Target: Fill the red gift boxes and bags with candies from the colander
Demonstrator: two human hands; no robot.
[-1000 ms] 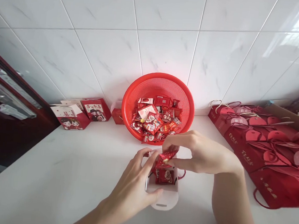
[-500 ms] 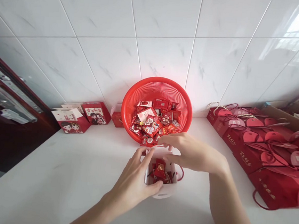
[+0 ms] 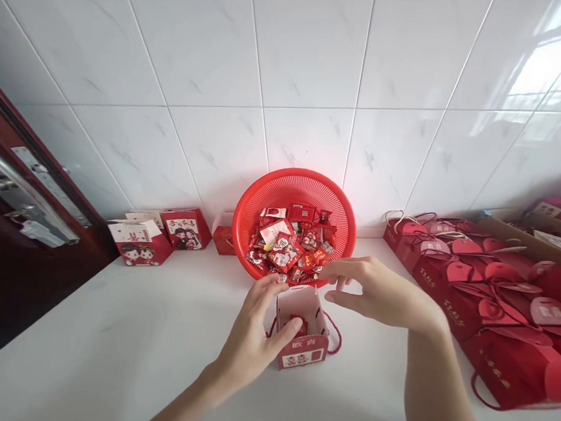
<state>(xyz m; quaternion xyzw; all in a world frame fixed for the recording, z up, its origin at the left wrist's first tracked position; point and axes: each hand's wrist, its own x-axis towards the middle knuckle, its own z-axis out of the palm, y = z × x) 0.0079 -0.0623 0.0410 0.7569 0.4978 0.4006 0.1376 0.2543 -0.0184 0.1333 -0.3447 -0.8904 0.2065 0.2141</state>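
Note:
A small red box [image 3: 303,351] with a white inside and cord handles stands upright at the front middle, its top unfolded. Red wrapped sweets [image 3: 302,325] show low inside it. My left hand [image 3: 260,327] is at the box's left side, fingers spread, with the thumb over the opening and the fingertips by the far left corner. My right hand [image 3: 376,291] hovers to the right of the box's far edge, fingers apart and nothing between them. Just behind the box, a red mesh basket [image 3: 299,181] holds several wrapped sweets [image 3: 286,253].
Small red and white boxes [image 3: 142,251] stand at the left by a dark door [image 3: 16,253]. Another red box [image 3: 222,239] is partly behind the basket. Rows of closed red boxes [image 3: 459,298] line the right, beside an open carton [image 3: 528,237]. A tiled wall [image 3: 313,63] rises behind.
The view has tilted up. The box's near flap now shows its red printed face, and the box opening appears deeper. My right hand has moved right, off the box.

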